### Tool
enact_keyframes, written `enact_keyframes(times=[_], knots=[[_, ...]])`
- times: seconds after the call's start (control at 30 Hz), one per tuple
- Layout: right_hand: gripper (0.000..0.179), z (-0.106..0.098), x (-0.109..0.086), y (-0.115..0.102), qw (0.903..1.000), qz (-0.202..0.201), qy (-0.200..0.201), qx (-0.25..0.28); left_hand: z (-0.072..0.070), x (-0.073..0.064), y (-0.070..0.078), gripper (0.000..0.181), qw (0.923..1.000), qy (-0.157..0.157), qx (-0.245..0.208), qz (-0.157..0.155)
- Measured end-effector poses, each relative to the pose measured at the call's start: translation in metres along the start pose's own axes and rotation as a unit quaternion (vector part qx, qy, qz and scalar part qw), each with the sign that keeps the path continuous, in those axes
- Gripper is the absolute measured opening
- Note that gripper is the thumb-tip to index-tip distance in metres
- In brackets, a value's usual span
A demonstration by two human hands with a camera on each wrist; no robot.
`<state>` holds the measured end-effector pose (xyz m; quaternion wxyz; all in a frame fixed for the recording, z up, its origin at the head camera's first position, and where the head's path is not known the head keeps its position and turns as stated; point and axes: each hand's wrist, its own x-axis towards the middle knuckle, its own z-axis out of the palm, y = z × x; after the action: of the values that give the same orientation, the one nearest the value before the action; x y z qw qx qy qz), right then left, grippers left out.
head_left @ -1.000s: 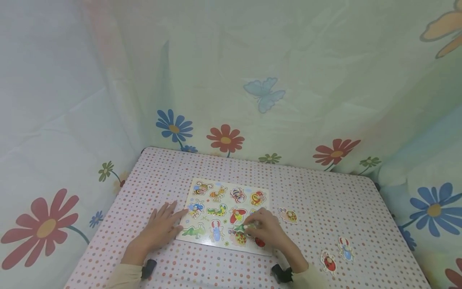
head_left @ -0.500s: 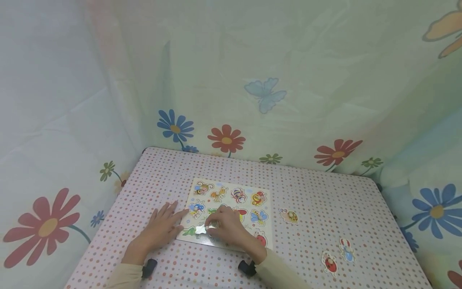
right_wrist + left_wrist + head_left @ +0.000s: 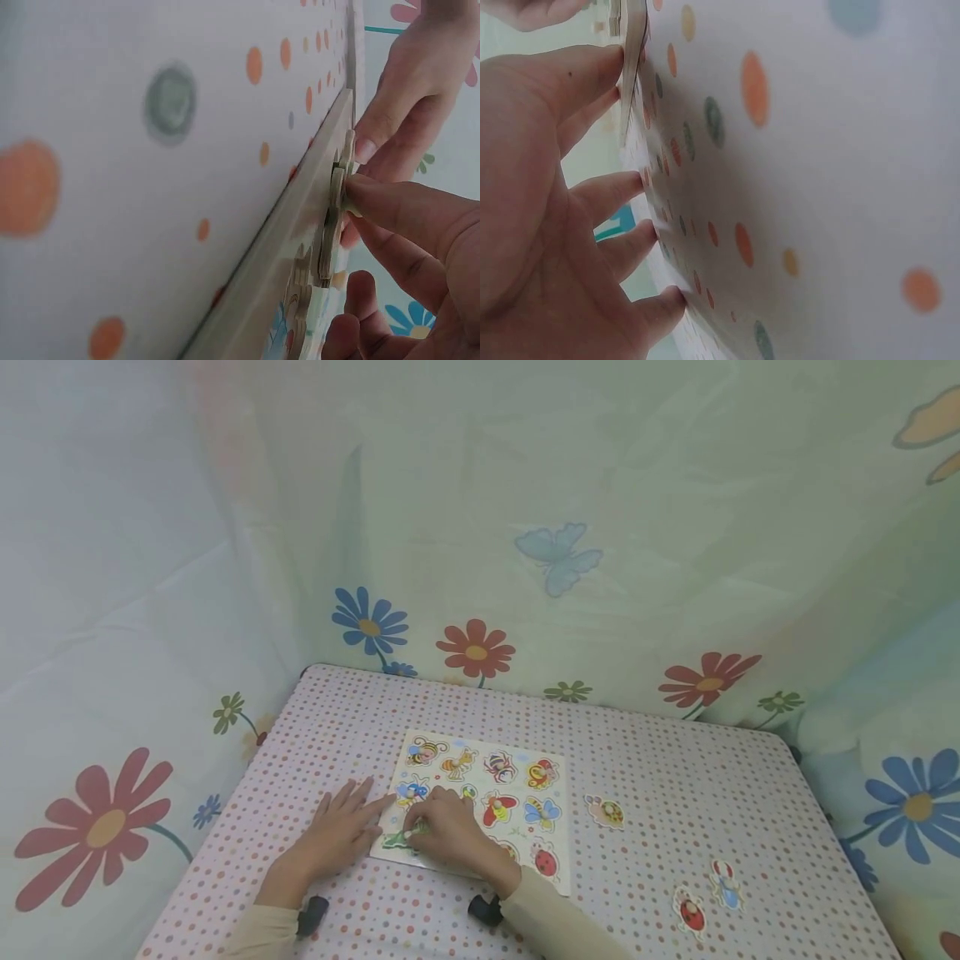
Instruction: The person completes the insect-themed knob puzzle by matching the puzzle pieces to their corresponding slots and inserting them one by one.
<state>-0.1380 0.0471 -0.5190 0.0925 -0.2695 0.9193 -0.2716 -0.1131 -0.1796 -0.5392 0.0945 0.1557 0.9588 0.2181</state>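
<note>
A wooden insect puzzle board (image 3: 565, 827) lies on the dotted tabletop, with insect pictures and knobbed pieces in rows. Over its lower left part, my right hand (image 3: 452, 831) pinches a green grasshopper puzzle piece (image 3: 395, 841) between thumb and fingers. In the right wrist view the thumb presses against the knob of that piece (image 3: 331, 225), which sits on or just above the board; whether it lies flat in a recess I cannot tell. My left hand (image 3: 336, 828) rests with spread fingers on the table, its thumb and index finger touching the board's left edge (image 3: 632, 60).
Right of the board lie three loose pieces: a yellow spotted ladybug (image 3: 605, 811), a blue stag beetle (image 3: 725, 886) with red pincers and a red ladybug (image 3: 689, 912). A flower-printed curtain (image 3: 450, 527) hangs behind the table.
My right hand has carried the green piece leftward across the board's bottom row to its lower left corner. The left hand stays at the board's edge.
</note>
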Motion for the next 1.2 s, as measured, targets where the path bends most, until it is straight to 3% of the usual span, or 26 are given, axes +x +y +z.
enact_keyframes(times=[0.83, 1.2], knots=[[0.009, -0.001, -0.001, -0.002, 0.9998, -0.012, -0.009, -0.009, 0.001, 0.001, 0.000, 0.051, 1.0000, 0.000, -0.005, -0.006], [0.007, -0.038, -0.019, 0.029, 0.9970, -0.007, 0.063, 0.046, 0.003, 0.001, -0.001, 0.051, 1.0000, 0.007, -0.001, -0.004]])
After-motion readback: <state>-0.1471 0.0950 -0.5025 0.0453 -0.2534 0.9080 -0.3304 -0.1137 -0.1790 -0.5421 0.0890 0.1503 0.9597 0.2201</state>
